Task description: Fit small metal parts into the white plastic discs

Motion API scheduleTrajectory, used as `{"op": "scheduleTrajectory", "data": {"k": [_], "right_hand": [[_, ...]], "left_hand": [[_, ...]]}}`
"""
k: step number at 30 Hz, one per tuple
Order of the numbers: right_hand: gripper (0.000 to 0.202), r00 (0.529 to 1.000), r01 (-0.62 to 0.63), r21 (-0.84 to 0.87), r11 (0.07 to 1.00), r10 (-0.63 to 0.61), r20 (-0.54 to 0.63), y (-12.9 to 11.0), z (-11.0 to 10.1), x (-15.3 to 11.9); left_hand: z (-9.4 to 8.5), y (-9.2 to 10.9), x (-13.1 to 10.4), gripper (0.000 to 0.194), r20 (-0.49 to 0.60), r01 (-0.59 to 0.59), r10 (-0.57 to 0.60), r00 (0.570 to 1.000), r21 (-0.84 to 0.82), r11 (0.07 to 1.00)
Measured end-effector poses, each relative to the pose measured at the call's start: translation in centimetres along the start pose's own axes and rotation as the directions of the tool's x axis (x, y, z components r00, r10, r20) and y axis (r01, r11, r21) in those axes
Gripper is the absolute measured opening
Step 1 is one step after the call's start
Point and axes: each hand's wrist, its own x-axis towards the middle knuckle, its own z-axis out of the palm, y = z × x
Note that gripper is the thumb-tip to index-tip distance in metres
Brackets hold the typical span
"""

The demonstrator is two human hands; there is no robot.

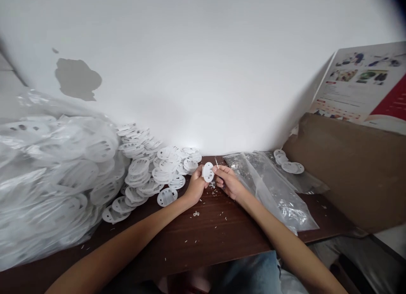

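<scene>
My left hand (197, 185) is closed on the edge of a round white plastic disc (208, 172) with small slots, held up with its face towards me. Beside the disc's right edge, my right hand (229, 182) is closed with thumb and forefinger together. A thin white stick-like piece (217, 162) juts up from those fingers; its exact kind is too small to tell. Tiny white pieces (213, 188) lie scattered on the brown table (234, 239) below both hands. Several similar discs (167, 197) lie in a heap left of my left hand.
A large clear bag (57, 180) full of white discs stands on the left. Clear plastic bags (269, 188) with small parts lie right of my hands, with a few discs (288, 165) on one. A cardboard box (345, 171) borders the right; a white wall (203, 74) rises behind.
</scene>
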Motion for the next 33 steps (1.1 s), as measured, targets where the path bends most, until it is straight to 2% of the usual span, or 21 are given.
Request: {"op": "scheduleTrajectory", "data": {"k": [4, 13, 18, 24, 33], "right_hand": [[0.035, 0.999, 0.023, -0.010, 1.000, -0.022, 0.023, -0.41, -0.01, 0.01], [0.034, 0.999, 0.023, -0.062, 0.998, -0.021, 0.036, -0.01, -0.23, -0.01], [0.034, 0.999, 0.031, -0.073, 0.997, -0.029, 0.029, 0.18, -0.27, 0.03], [0.032, 0.999, 0.035, -0.055, 0.998, -0.034, 0.030, 0.10, -0.52, 0.00], [0.032, 0.998, -0.024, 0.001, 1.000, 0.024, 0.065, -0.27, -0.70, 0.05]], "left_hand": [[-0.12, -0.22, 0.28, 0.013, -0.001, -0.063, 0.063, 0.998, 0.060, 0.996], [-0.12, 0.09, -0.06, 0.017, -0.038, -0.069, 0.074, 0.997, 0.113, 0.991], [0.01, 0.23, -0.04, 0.020, -0.005, -0.032, 0.033, 0.999, 0.033, 0.999], [0.01, 0.39, 0.25, 0.025, 0.025, 0.094, -0.092, 0.995, -0.087, 0.992], [0.13, 0.58, 0.53, 0.020, 0.025, 0.090, -0.089, 0.996, -0.074, 0.993]]}}
